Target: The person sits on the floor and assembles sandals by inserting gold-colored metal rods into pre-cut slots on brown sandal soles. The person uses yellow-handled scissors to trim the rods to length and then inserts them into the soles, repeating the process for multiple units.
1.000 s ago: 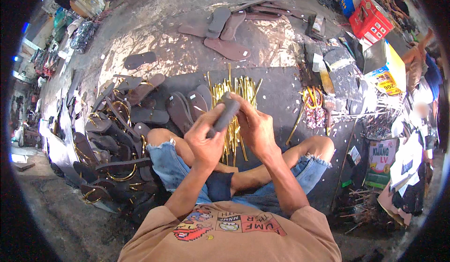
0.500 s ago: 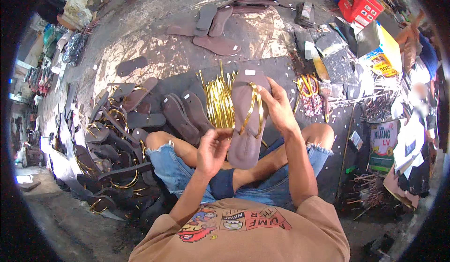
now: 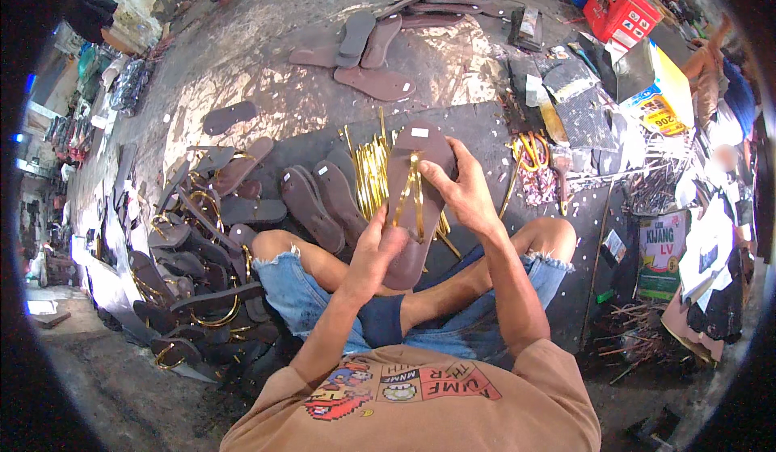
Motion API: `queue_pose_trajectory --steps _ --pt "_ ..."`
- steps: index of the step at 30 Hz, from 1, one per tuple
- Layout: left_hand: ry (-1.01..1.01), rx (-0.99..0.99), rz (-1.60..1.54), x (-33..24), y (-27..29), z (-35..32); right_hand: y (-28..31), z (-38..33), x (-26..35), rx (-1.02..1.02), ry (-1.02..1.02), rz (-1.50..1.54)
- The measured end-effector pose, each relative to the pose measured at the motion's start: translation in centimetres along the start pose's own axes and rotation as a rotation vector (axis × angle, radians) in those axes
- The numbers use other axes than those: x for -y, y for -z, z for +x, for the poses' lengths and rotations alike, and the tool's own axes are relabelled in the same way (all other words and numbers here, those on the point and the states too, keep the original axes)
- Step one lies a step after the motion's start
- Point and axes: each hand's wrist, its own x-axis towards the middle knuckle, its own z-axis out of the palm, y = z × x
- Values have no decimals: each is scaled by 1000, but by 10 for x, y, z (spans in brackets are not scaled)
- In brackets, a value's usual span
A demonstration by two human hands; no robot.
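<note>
A dark brown sandal sole point(image 3: 414, 161) with a gold strap lies face up in front of me over my crossed legs. My left hand point(image 3: 374, 250) grips its near heel end from below. Fingers of my right hand point(image 3: 461, 189) press on the sole's right edge beside the gold strap. A bundle of loose gold straps point(image 3: 370, 173) lies on the dark mat just behind the sole. Two bare brown soles point(image 3: 323, 201) rest to its left.
A heap of finished sandals with gold straps point(image 3: 194, 250) fills the ground at my left. More plain soles point(image 3: 364, 48) lie farther off on the concrete. Tools, red boxes point(image 3: 618, 4), a yellow box and bags crowd the right side. Another person stands at far right.
The sandal was edge-on between both hands, then turned flat with its strap side up. My left hand let go, dropped, and now holds the heel end again.
</note>
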Motion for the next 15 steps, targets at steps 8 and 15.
queue_pose_trajectory --steps 8,15 --pt "-34 113 426 7 -24 -43 32 30 52 315 156 -90" --pt "-72 -203 208 -4 -5 -6 -8 -32 -12 -14 -81 279"
